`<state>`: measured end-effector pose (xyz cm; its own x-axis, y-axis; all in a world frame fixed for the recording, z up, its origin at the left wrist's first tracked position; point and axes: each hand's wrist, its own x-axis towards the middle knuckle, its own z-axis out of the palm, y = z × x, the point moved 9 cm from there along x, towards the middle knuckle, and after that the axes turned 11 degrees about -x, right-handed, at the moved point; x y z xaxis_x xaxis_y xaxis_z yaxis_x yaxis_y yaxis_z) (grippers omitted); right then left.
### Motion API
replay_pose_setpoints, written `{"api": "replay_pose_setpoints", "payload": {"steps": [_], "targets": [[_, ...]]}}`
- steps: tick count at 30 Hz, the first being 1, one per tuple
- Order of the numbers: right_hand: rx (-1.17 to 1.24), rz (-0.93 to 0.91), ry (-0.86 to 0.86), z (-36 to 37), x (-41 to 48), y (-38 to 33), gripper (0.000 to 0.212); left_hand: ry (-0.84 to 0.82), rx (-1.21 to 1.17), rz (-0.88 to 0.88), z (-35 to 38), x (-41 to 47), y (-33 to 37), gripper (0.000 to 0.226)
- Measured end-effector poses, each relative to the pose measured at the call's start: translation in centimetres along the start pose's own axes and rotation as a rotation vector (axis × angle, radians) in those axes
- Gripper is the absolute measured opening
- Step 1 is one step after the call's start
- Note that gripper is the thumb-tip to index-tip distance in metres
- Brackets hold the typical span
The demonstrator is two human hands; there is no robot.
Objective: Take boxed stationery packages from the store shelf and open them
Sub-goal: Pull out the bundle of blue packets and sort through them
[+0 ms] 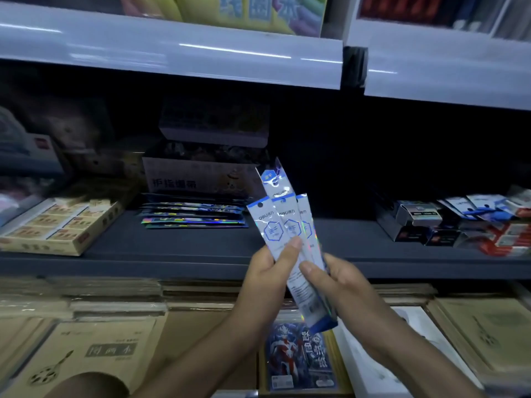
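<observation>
Several long, narrow white-and-blue stationery packets (pixel 283 225) with a holographic edge are fanned out upright in front of the dark shelf (pixel 184 248). My left hand (pixel 271 271) grips them from the left, its thumb pressed on the front of one packet. From the right, my right hand (pixel 334 278) holds the same bunch lower down, thumb on the front. The packets' lower ends stick out below both hands. More flat packets of the same shape (pixel 192 215) lie stacked on the shelf behind.
A tan box of small items (pixel 61 225) sits at the shelf's left. Dark small boxes and blue-white packets (pixel 448 219) crowd the right. A cardboard box (pixel 198 176) stands at the back. Brown notebooks (pixel 94 349) and a colourful paper pack (pixel 298 357) lie below. A white shelf edge (pixel 172 50) overhangs.
</observation>
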<state>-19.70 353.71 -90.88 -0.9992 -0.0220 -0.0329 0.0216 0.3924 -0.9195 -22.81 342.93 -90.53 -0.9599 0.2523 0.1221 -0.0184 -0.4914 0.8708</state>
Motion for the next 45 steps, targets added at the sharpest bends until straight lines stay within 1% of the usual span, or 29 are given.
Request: {"api": "replay_pose_setpoints", "payload": {"steps": [2,3,5,8,10,11,12,13,14,15,16,17,18,19,20,21,22,23,24,25,28,30,32,35,37,41,43,45], "targets": [[-0.036,-0.019,0.037,0.4,0.1,-0.2,0.020,0.019,-0.035,-0.034,-0.2,0.0,-0.3,0.033],[-0.102,-0.072,0.084,0.3,0.1,-0.6,0.020,0.034,-0.052,-0.047,-0.3,0.0,-0.4,0.034],[-0.358,-0.168,0.173,0.8,-0.1,-1.3,0.019,0.060,-0.115,-0.072,-0.5,-0.1,-0.7,0.034],[-0.632,-0.153,0.216,2.1,-0.3,-1.1,0.016,0.081,-0.189,-0.132,-0.4,-0.3,-1.3,0.038],[-0.803,-0.211,0.286,2.4,-1.5,-1.8,0.026,0.094,-0.169,-0.132,-0.4,-0.2,-1.4,0.049],[-0.831,-0.261,0.297,3.0,-1.8,-2.1,0.033,0.100,-0.172,-0.121,-0.5,-0.1,-1.3,0.052],[-0.843,-0.219,0.260,4.0,-1.6,-1.6,0.036,0.099,-0.192,-0.116,-0.5,0.0,-1.3,0.051],[-0.889,-0.127,0.218,5.1,-1.3,-1.5,0.037,0.095,-0.231,-0.119,-0.6,0.0,-1.3,0.048],[-1.014,-0.012,0.204,4.9,-0.6,-1.7,0.036,0.084,-0.288,-0.135,-0.6,0.0,-1.2,0.044],[-1.381,0.137,0.194,6.0,-1.0,-0.7,0.038,0.069,-0.354,-0.160,-0.5,0.0,-1.2,0.040],[-1.703,0.276,0.132,6.8,-0.6,0.5,0.043,0.043,-0.418,-0.191,-0.4,-0.1,-1.1,0.039],[-1.762,0.203,0.142,7.4,-0.3,0.2,0.045,0.012,-0.470,-0.216,-0.2,-0.2,-1.0,0.039],[-1.460,0.078,0.278,7.1,-0.9,-0.9,0.044,-0.017,-0.505,-0.232,-0.1,-0.3,-0.8,0.041],[-0.997,-0.036,0.356,6.4,-2.0,-2.4,0.045,-0.040,-0.524,-0.237,-0.1,-0.3,-0.5,0.043],[-0.791,-0.164,0.299,6.2,-2.4,-2.6,0.052,-0.059,-0.543,-0.238,-0.1,-0.2,-0.3,0.044],[-0.796,-0.228,0.428,4.9,-2.6,-3.7,0.060,-0.074,-0.564,-0.235,-0.2,-0.1,0.0,0.044],[-0.804,-0.189,0.408,4.5,-3.1,-3.4,0.065,-0.083,-0.581,-0.231,-0.2,0.1,0.2,0.043],[-0.820,-0.255,0.386,4.3,-3.2,-3.7,0.066,-0.091,-0.584,-0.222,-0.4,0.2,0.3,0.041],[-0.809,-0.306,0.331,4.7,-2.4,-3.6,0.065,-0.109,-0.578,-0.214,-0.4,0.3,0.6,0.040],[-0.751,-0.278,0.308,4.7,-2.2,-3.2,0.061,-0.124,-0.554,-0.210,-0.5,0.4,0.7,0.040],[-0.372,-0.301,0.329,3.1,-2.3,-3.7,0.039,-0.151,-0.384,-0.210,-0.7,0.7,0.6,0.046],[-0.208,-0.270,0.333,1.9,-2.1,-3.5,0.038,-0.111,-0.211,-0.174,-1.2,1.0,0.6,0.050],[-0.175,-0.247,0.330,1.5,-2.1,-3.1,0.037,-0.068,-0.094,-0.112,-1.4,1.1,0.7,0.053],[-0.295,-0.220,0.391,1.3,-2.2,-2.7,0.035,0.023,-0.104,-0.077,-1.7,0.9,0.5,0.057],[-0.353,-0.203,0.417,1.2,-2.4,-2.5,0.033,0.042,-0.153,-0.108,-1.8,0.7,0.0,0.056],[-0.384,-0.180,0.460,0.6,-2.7,-2.5,0.034,0.051,-0.257,-0.198,-1.7,0.4,-0.8,0.049],[-0.337,-0.175,0.475,0.3,-2.7,-2.3,0.032,0.052,-0.255,-0.200,-1.6,0.4,-1.0,0.048],[-0.223,-0.150,0.469,0.0,-2.4,-1.9,0.029,0.059,-0.242,-0.204,-1.5,0.4,-0.9,0.047]]}}
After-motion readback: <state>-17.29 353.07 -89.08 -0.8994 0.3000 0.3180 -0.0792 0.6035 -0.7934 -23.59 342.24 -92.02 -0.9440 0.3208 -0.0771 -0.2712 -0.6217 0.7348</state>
